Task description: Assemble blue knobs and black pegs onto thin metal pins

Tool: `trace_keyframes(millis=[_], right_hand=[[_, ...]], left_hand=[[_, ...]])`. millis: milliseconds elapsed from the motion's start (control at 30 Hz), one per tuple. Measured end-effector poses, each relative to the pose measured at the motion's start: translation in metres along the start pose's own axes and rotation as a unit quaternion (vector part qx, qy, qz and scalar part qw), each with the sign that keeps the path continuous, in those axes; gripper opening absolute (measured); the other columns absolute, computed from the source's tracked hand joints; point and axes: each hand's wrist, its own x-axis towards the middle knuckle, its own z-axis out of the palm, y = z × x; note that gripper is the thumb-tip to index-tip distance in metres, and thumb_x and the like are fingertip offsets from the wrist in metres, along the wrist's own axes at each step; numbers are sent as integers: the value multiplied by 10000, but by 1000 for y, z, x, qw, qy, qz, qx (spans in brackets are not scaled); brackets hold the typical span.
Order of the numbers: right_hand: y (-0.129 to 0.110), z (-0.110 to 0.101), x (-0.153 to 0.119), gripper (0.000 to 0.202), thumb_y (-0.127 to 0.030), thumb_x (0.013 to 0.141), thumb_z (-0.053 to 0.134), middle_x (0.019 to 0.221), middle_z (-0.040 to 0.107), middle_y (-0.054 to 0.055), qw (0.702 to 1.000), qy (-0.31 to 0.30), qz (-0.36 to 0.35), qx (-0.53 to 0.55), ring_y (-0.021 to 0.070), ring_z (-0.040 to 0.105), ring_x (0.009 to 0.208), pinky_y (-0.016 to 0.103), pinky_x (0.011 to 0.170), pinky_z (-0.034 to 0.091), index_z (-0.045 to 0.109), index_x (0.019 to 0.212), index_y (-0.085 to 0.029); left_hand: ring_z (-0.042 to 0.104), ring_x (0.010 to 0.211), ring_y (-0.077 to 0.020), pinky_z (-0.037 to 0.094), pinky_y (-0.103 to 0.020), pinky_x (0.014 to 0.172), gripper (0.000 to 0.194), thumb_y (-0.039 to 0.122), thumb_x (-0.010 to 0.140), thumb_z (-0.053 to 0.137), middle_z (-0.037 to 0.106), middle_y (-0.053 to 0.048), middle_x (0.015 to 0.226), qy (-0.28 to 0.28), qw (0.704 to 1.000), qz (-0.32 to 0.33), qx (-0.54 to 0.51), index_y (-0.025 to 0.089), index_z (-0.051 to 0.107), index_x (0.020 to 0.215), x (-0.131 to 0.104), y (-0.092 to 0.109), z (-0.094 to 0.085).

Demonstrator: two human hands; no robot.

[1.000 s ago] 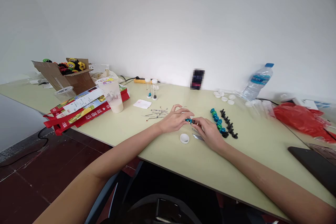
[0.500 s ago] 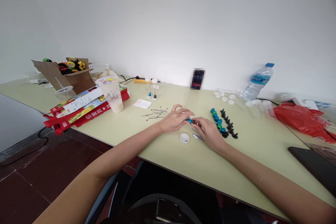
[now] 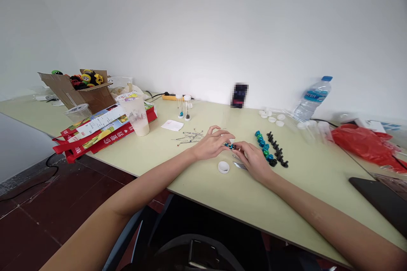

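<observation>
Over the table [image 3: 203,182] my left hand [image 3: 210,145] pinches the left end of a small blue and black part [image 3: 230,146]. My right hand [image 3: 254,160] is closed on the black right end of the same part, fingertips close to the left ones. The part's exact kind is too small to tell. Just below the hands stands a white round cap [image 3: 223,167] with tiny pieces in it. A blade-like strip [image 3: 239,165] lies partly under my right hand. To the right run a row of blue and green parts [image 3: 262,144] and a row of black parts [image 3: 277,150].
Thin metal pins [image 3: 190,136] lie left of my hands, near a paper slip [image 3: 172,125]. Farther left are a plastic cup [image 3: 134,114], a red bag [image 3: 111,131] and a cardboard box [image 3: 95,97]. A water bottle [image 3: 313,98], white caps [image 3: 280,123] and a phone [image 3: 380,203] are right.
The small part between my fingertips has turned slightly. Both hands stay in nearly the same place.
</observation>
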Motion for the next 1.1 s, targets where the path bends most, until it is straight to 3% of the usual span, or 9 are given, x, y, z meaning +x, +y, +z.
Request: trace_keyframes(millis=[367, 700, 867, 1100], right_hand=[[1, 1, 0, 171, -316, 971, 414, 878, 649, 51, 1000, -5, 2, 3, 203, 597, 769, 354, 703, 479, 525, 1057, -218], [1, 0, 0, 192, -327, 973, 398, 855, 650, 53, 1000, -3, 0, 3, 205, 596, 744, 352, 674, 476, 538, 1049, -219], [1, 0, 0, 167, -321, 971, 408, 859, 643, 51, 1000, -5, 1, 4, 207, 596, 755, 350, 682, 472, 528, 1022, -217], [0, 0, -1, 176, -322, 970, 408, 874, 649, 46, 1000, -6, 3, 7, 204, 608, 769, 352, 706, 479, 531, 1044, -221]], left_hand=[[556, 1074, -191, 301, -407, 986, 291, 334, 943, 433, 688, -82, 1027, 23, 999, 11, 22, 174, 485, 1181, -1, -1, 2], [529, 1125, -197, 296, -410, 993, 360, 346, 929, 462, 700, -66, 1003, 5, 1000, 0, 9, 188, 449, 1252, 0, -1, 0], [524, 1154, -186, 266, -414, 1033, 320, 286, 962, 383, 666, -99, 1128, -19, 1000, 6, -14, 177, 439, 1257, 1, 0, -2], [547, 1088, -201, 293, -415, 998, 307, 342, 949, 411, 674, -110, 1082, 3, 1000, -8, 5, 174, 494, 1193, 0, -1, 1]])
